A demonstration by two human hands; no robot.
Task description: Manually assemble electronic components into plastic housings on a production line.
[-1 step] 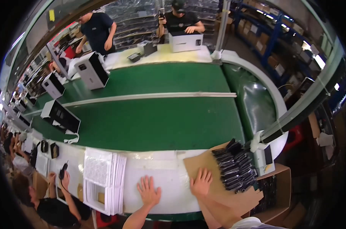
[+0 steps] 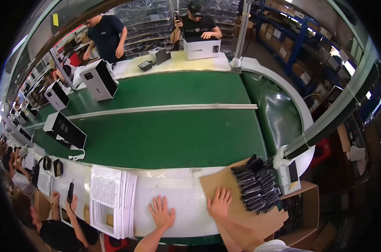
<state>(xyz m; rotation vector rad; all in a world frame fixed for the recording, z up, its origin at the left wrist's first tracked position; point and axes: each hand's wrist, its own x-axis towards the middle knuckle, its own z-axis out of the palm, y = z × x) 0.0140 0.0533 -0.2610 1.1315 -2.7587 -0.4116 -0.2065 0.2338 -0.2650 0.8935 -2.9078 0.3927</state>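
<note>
My left hand (image 2: pixel 162 212) lies flat on the white worktop (image 2: pixel 180 185), palm down, fingers spread, holding nothing. To its right, my right hand (image 2: pixel 219 203) rests palm down with fingers stretched out on a brown cardboard sheet (image 2: pixel 213 180). A pile of black plastic-wrapped packs (image 2: pixel 257 187) covers the right part of that sheet. Left of my left hand stands a stack of white plastic frames (image 2: pixel 125 201), with a grille in the upper part and a rectangular opening in the lower part.
Beyond the worktop runs a green conveyor belt (image 2: pixel 178 138) with a white divider rail (image 2: pixel 165 109). A white-and-black boxy appliance (image 2: pixel 66 129) stands on it. An open carton (image 2: pixel 310 206) sits at right. At lower left, a co-worker holds a black handheld tool (image 2: pixel 70 191).
The whole view has shifted slightly. My hands stay in the same places, and the co-worker's black tool at lower left now points more upright.
</note>
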